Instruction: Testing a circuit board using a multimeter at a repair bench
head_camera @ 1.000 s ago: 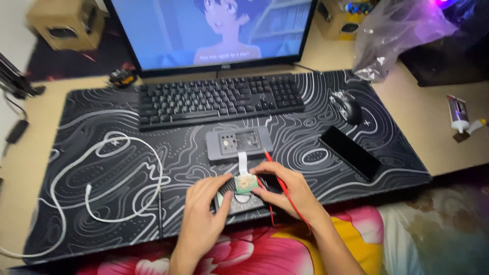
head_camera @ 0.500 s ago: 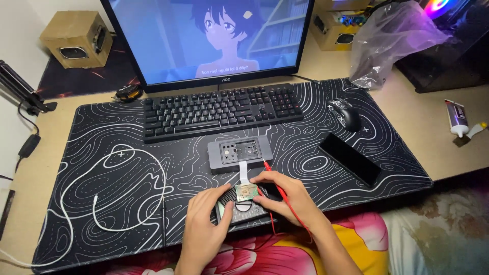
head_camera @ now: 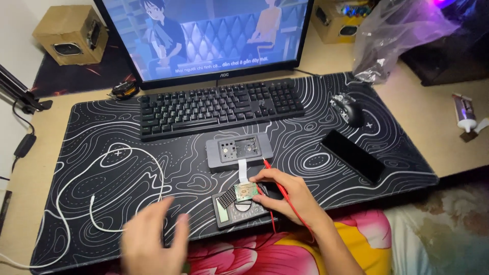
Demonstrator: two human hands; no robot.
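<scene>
Circuit board, tethered by a white ribbon to the grey box beyond, is pinched by the right hand over the multimeter; the left hand (open, blurred) hovers well apart.

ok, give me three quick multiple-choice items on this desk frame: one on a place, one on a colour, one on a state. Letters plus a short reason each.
1. Where does the phone lie?
A. right of the grey box, on the mat
B. on the keyboard
C. under the monitor

2. What colour is the thin lead crossing the right hand?
A. blue
B. red
C. green

3. What is the left hand doing?
A. gripping the mouse
B. pressing the keyboard
C. open and blurred, holding nothing

Answers:
1 A: the dark slab sits on the mat between the box and the mat's right edge.
2 B: the lead runs red from near the box down past the wrist.
3 C: its fingers are spread over the mat's near edge, apart from the small board.
</scene>
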